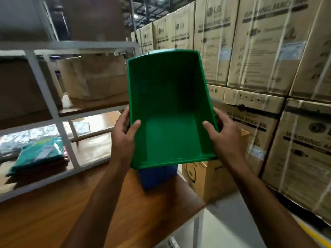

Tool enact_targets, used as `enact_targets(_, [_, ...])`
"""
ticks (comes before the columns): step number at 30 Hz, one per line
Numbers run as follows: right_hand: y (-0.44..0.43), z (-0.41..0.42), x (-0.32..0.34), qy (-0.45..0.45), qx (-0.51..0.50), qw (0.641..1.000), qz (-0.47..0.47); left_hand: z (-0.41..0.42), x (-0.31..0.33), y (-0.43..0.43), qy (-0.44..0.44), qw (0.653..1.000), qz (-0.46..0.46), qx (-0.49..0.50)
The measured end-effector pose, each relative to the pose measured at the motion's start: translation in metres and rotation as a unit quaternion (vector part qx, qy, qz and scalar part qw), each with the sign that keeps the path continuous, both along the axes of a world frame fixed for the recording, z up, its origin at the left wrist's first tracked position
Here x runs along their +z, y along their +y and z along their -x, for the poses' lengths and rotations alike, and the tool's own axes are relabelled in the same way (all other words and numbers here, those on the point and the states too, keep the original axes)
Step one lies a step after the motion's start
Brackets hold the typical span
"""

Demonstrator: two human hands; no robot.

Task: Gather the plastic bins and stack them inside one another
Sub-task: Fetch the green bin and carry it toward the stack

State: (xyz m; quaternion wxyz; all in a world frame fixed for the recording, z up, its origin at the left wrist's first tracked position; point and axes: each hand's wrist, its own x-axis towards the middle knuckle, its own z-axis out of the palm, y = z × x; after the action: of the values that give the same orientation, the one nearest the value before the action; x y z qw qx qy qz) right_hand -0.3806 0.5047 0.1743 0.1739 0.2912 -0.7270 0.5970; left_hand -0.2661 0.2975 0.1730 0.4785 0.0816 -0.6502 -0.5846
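Two bare forearms reach in from 6 o'clock, and the hands at their ends hold a green plastic bin point(172, 111) at the centre of the view. The left hand point(123, 138) grips the bin's left wall at about 8 o'clock of the bin, thumb hooked over the rim onto the inner face and fingers curled round the outside. The right hand point(223, 136) grips the right wall at about 4 o'clock in the same way, thumb inside and fingers outside. The bin is tilted with its open mouth toward the camera, so its bare inside and floor show. A blue bin point(157, 178) shows just under the green bin's near rim at 6 o'clock, and a thin blue strip peeks over the far rim at 12 o'clock; whether the green bin sits inside the blue one cannot be told. Beneath them, from 6 to 8 o'clock, lies the brown wooden bench point(53, 221). At 9 o'clock stands a white-framed shelf rack point(46, 97), with teal packaged cloth point(39, 154) on a low shelf at 8 o'clock and a brown carton point(93, 77) at 10 o'clock. From 1 to 4 o'clock rise stacked washing machine cartons point(259, 42), strapped with white bands. A small open carton point(211, 181) stands on the grey floor point(223, 226) at 5 o'clock.
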Motion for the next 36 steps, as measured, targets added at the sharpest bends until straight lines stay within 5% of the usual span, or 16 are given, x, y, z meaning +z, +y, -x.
enact_targets(12, [-0.116, 0.146, 0.055, 0.010, 0.134, 0.987, -0.088, 0.090, 0.041, -0.078, -0.077, 0.996, 0.010, 0.036])
enact_targets(20, [-0.167, 0.215, 0.040, -0.031, 0.169, 0.966, -0.194, 0.132, 0.028, -0.104, -0.190, 0.970, -0.119, 0.091])
enact_targets(36, [-0.214, 0.246, 0.023, -0.028, 0.194, 0.940, -0.279, 0.142, 0.029, -0.120, -0.299, 0.931, -0.120, 0.172])
